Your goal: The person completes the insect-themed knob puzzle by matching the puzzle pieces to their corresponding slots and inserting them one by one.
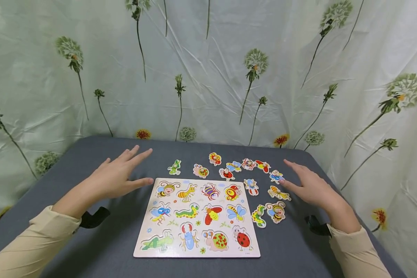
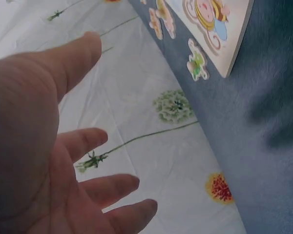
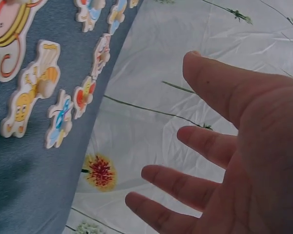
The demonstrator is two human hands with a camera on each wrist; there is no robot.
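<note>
A wooden peg puzzle board [image 1: 199, 199] with printed insect shapes lies flat on the dark cloth. My left hand [image 1: 116, 175] hovers left of its far corner, fingers spread and holding nothing. To the right of the board, my right hand [image 1: 309, 183] is held out in the air with its fingers extended, near the bee piece [image 1: 276, 212] and the orange-striped insect piece [image 1: 279, 193]. The green grasshopper piece [image 1: 175, 167] is the loose piece nearest my left hand. A snail piece [image 1: 200, 171], a ladybug piece [image 1: 226, 174] and a caterpillar piece [image 1: 258, 216] lie around the board.
Several more knobbed pieces, including a red-winged one [image 1: 262, 166] and a blue beetle piece [image 1: 251, 187], lie behind and right of the board. A pale curtain [image 1: 208, 96] printed with dandelions hangs behind the table [image 1: 100, 154].
</note>
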